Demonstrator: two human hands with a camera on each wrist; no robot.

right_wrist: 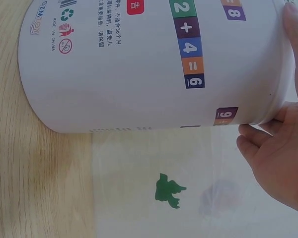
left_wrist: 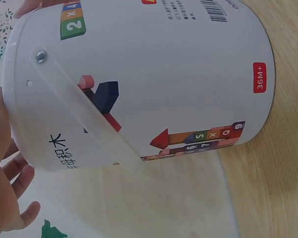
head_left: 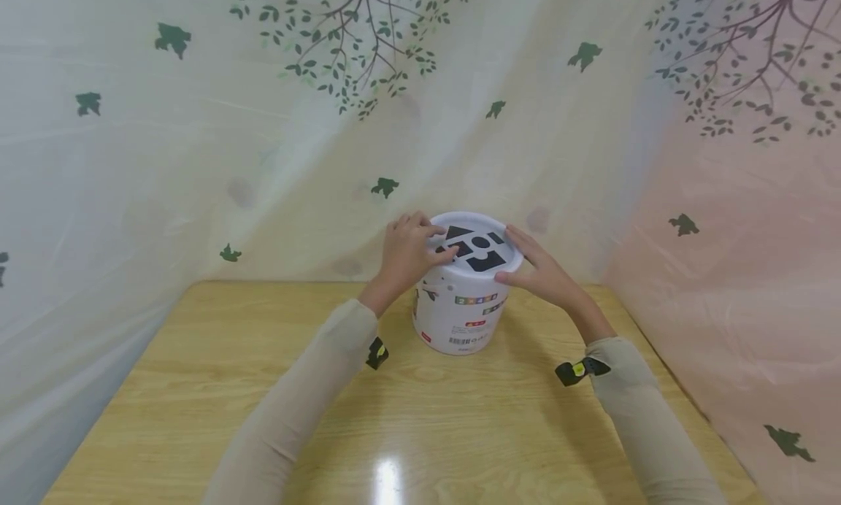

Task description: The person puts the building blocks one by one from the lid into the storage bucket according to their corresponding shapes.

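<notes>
A white cylindrical toy-block bucket [head_left: 453,319] stands upright on the table, with printed blocks and numbers round its side. Its white lid [head_left: 469,266], with several dark shaped openings, sits on top. At the lid's left edge is my left hand [head_left: 410,249], its thumb over the top and its fingers curled at the rim. My right hand [head_left: 545,271] grips the lid's right edge, thumb at the near rim and fingers farther back. The left wrist view shows the bucket's pale carrying handle [left_wrist: 89,111] hanging slantwise down the side. Some fingertips are hidden behind the rim.
The wooden table [head_left: 263,359] carries the bucket near its back edge. Behind it hangs a pale curtain [head_left: 315,198] printed with leaves and branches, and a pinkish curtain [head_left: 736,293] runs along the right side. Each wrist wears a black strap camera.
</notes>
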